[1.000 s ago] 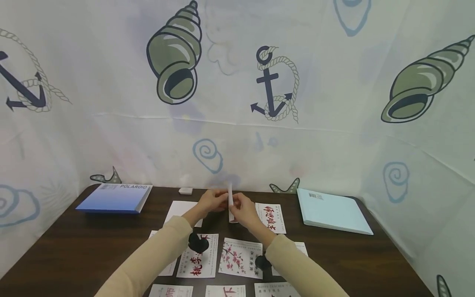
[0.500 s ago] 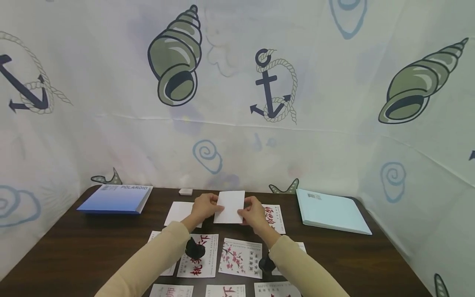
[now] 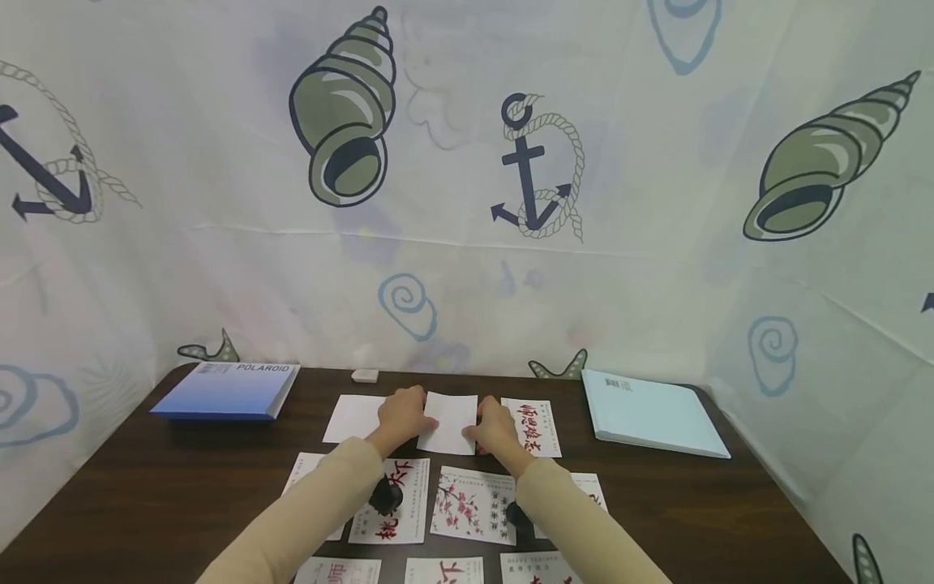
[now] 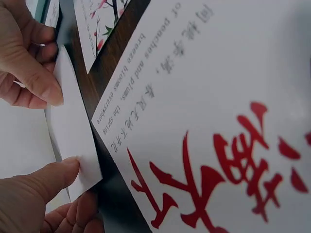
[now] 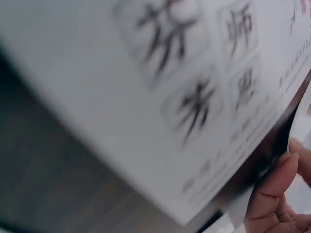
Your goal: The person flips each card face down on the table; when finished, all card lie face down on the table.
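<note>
A small white card (image 3: 448,422), its blank face up, spans between both hands at the far side of the table. My left hand (image 3: 400,417) pinches its left edge, thumb over the face. On the opposite edge, my right hand (image 3: 498,430) pinches it the same way. The left wrist view has the card (image 4: 73,121) seen steeply, with the left thumb (image 4: 60,171) at the near end and the right thumb (image 4: 44,90) at the far end. Fingers beneath the card are partly hidden. In the right wrist view the right hand (image 5: 278,194) shows only at the edge.
A blank white card (image 3: 353,418) lies left and a red-lettered card (image 3: 533,427) right. Nearer are a red-lettered card (image 3: 409,519), a blossom card (image 3: 473,507) and several others, partly under the sleeves. A blue POLAROID box (image 3: 226,391) and a pale blue box (image 3: 653,414) flank them.
The card, edge-on upright a second ago, has turned its blank face toward me and then come down lower toward the table. Both hands have moved down with it.
</note>
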Action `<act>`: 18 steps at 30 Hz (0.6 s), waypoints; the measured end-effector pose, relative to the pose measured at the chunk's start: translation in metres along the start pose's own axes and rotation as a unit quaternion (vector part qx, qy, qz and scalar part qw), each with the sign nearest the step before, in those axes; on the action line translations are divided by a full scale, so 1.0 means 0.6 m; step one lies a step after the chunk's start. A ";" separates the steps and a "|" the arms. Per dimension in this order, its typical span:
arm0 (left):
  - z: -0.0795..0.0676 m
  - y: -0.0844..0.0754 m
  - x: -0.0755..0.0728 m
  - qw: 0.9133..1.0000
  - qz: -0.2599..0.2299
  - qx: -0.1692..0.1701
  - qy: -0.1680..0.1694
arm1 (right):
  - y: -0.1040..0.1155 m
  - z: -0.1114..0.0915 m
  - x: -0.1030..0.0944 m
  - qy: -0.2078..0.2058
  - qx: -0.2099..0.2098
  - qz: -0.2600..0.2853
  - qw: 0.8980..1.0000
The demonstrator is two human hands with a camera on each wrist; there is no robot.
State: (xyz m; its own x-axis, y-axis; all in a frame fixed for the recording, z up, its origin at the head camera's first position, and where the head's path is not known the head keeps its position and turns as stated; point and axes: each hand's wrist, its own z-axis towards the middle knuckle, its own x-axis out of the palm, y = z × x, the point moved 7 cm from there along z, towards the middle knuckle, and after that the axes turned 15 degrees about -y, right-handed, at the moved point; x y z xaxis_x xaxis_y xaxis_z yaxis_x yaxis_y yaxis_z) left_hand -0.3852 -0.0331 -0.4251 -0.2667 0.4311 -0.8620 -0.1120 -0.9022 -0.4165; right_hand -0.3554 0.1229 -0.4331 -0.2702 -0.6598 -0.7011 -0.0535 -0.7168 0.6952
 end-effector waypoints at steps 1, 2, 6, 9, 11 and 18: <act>0.000 -0.001 -0.001 1.000 0.004 0.001 0.001 | -0.001 0.002 -0.002 -0.001 -0.006 0.004 1.000; 0.000 -0.001 -0.001 1.000 0.008 0.001 0.002 | -0.003 0.006 -0.005 -0.003 -0.008 0.011 1.000; 0.000 -0.002 -0.002 1.000 0.015 0.004 0.000 | -0.030 0.033 -0.039 -0.037 0.006 0.081 0.996; 0.000 -0.003 -0.002 1.000 0.017 0.011 -0.003 | -0.064 0.056 -0.079 -0.084 0.031 0.094 0.992; 0.001 -0.003 -0.001 1.000 0.017 0.012 0.000 | -0.088 0.067 -0.100 -0.110 0.038 0.068 0.991; 0.002 -0.005 0.001 1.000 0.008 0.005 0.011 | -0.138 0.084 -0.128 -0.100 0.081 -0.025 0.991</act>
State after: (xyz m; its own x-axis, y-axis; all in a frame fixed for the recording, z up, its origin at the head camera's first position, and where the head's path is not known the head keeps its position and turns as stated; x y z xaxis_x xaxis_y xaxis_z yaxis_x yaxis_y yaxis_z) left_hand -0.3865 -0.0301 -0.4242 -0.2471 0.4160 -0.8752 -0.1170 -0.9094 -0.3992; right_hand -0.3785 0.2442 -0.4285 -0.4472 -0.5559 -0.7007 -0.2204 -0.6907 0.6887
